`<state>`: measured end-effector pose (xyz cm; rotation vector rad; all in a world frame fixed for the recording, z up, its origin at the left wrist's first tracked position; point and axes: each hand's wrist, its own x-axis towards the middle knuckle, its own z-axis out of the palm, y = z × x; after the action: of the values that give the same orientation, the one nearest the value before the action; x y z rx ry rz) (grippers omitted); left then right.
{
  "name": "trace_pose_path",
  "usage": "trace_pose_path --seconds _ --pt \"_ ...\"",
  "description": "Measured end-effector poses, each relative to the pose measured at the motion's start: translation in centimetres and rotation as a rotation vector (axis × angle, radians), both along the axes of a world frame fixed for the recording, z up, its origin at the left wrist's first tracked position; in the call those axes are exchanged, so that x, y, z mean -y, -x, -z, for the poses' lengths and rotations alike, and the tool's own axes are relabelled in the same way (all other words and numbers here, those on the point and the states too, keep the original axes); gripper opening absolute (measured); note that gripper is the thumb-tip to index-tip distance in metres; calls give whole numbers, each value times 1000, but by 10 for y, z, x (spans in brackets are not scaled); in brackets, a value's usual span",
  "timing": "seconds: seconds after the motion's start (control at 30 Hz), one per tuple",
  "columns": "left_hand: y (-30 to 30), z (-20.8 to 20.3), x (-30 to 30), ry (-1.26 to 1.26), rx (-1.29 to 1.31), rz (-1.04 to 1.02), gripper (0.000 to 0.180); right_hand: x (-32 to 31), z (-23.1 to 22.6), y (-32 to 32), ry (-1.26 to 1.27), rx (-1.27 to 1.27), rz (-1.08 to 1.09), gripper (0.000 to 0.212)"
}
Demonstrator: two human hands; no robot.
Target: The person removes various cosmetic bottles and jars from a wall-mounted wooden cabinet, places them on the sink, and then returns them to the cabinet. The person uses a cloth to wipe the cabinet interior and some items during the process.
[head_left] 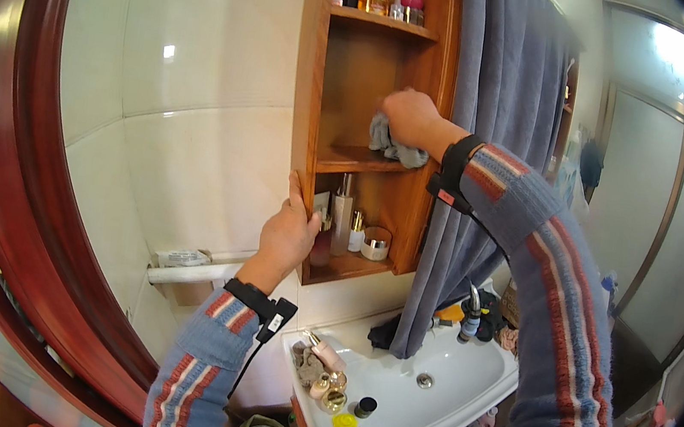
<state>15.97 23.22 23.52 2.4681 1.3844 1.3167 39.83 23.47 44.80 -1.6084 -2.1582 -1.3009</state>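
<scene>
At the left, the left hand lies against the near left edge of the wooden cabinet, its fingers extended along the side panel and clenched on nothing. To its right and higher up, the grey cloth is in the middle compartment, bunched directly below the right hand, whose fingers are curled around it; their tips are hidden. The cloth has no clear long axis; its folds slope down to the right, close over the shelf, though contact is unclear. The right hand is far nearer to it than the left.

Around them, left to right: a red-brown wooden panel, a tiled wall, small bottles on the left rim of a white washbasin, a grey curtain, and a framed glass door.
</scene>
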Motion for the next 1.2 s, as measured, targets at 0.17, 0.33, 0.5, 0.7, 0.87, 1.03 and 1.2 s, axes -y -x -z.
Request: trace_pose_path --seconds 0.17,0.33,0.5,0.7,0.87,1.03,1.2 --pt "0 3 0 -43 14 25 94 -37 -47 37 -333 -951 -411 41" --pt "0 3 0 38 9 32 96 -54 -46 89 -296 -1098 -506 46" --pt "2 3 1 -48 1 44 94 -35 -20 49 -184 -233 -589 44" --pt "1 0 3 46 8 14 93 -10 -34 -2 -81 236 -192 39" --pt "1 1 2 -54 23 12 92 5 -7 -20 129 125 -89 39" --pt "1 3 -3 18 24 0 93 -2 27 -8 309 -201 -334 46" --pt "4 8 -14 -64 15 30 96 -12 37 40 353 -299 -668 49"
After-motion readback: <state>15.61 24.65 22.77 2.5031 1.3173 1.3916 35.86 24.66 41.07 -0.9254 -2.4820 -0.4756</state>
